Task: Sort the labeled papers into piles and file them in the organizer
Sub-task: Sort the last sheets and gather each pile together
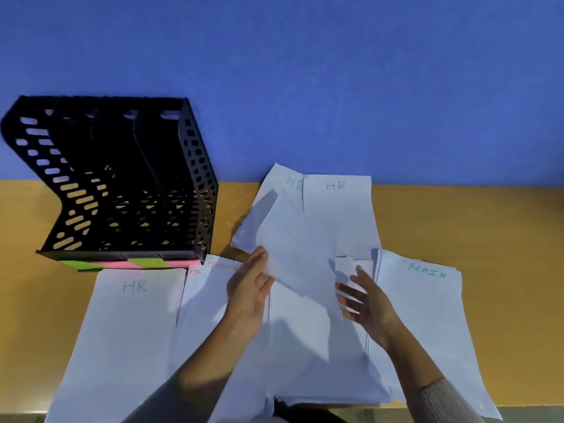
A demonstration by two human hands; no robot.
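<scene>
— Nearest the lens, what are the person's hands doing?
— The left hand (248, 290) pinches the edge of a lifted, tilted sheet (293, 239); the right hand (364, 300) is spread open just beside it, gripping nothing.
— Where do the papers lie?
— Under the hands sits a middle stack (311, 346). An HR pile (131, 325) is at left, a Finance pile (207, 294) beside it, an Admin pile (427, 315) at right, two HR sheets (338, 206) beyond, all on the table (488, 224). The organizer (122, 184) stands upright at far left.
</scene>
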